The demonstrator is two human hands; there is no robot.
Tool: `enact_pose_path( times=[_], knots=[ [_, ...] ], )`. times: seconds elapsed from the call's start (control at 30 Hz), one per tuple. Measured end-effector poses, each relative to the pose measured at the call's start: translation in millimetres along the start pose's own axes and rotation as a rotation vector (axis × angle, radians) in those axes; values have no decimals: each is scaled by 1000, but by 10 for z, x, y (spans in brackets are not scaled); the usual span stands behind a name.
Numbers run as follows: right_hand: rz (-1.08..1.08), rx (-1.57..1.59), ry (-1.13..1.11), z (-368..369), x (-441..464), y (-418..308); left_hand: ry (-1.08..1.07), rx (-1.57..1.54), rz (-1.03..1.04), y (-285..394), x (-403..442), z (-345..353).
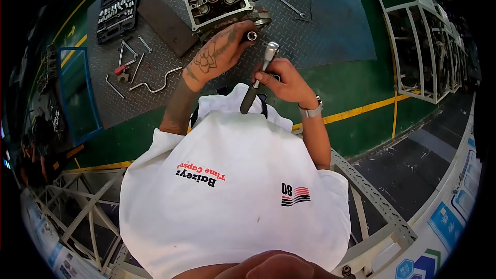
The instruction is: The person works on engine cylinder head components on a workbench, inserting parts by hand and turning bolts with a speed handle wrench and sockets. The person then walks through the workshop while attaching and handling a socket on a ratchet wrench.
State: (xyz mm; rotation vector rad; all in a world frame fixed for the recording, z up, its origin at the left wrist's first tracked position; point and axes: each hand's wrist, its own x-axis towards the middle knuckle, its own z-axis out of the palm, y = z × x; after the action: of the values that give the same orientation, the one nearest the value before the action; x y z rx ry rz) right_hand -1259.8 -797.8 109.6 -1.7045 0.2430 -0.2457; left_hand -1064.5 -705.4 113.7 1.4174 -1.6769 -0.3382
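Note:
My right hand [285, 81], with a watch on its wrist, is closed around a ratchet wrench [251, 98] with a dark handle and a shiny head tilted up. My left hand [223, 54], tattooed on its back, has its fingers curled around a socket [251, 36]. The socket's round open end faces me, a short way left of the ratchet head, and the two are apart. Just beyond my left hand lies an engine cylinder head [248, 6], its valve gear showing and its near edge partly hidden by that hand.
On the metal checker plate [341, 36] are a socket set case [118, 13], a flat brown plate [166, 25], loose wrenches [129, 49], a bent steel bar [157, 89] and another wrench [291, 6]. A blue frame [77, 93] stands left; a white-framed cabinet [413, 36] stands right.

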Motion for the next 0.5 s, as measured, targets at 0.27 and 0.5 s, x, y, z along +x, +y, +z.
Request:
enact_pose_path(
  times=[0.27, 0.5],
  knots=[
    [72, -127, -120, 72, 198, 76, -45, 516, 166, -195, -274, -96],
    [34, -248, -111, 25, 143, 182, -153, 496, 209, -148, -157, -50]
  ],
)
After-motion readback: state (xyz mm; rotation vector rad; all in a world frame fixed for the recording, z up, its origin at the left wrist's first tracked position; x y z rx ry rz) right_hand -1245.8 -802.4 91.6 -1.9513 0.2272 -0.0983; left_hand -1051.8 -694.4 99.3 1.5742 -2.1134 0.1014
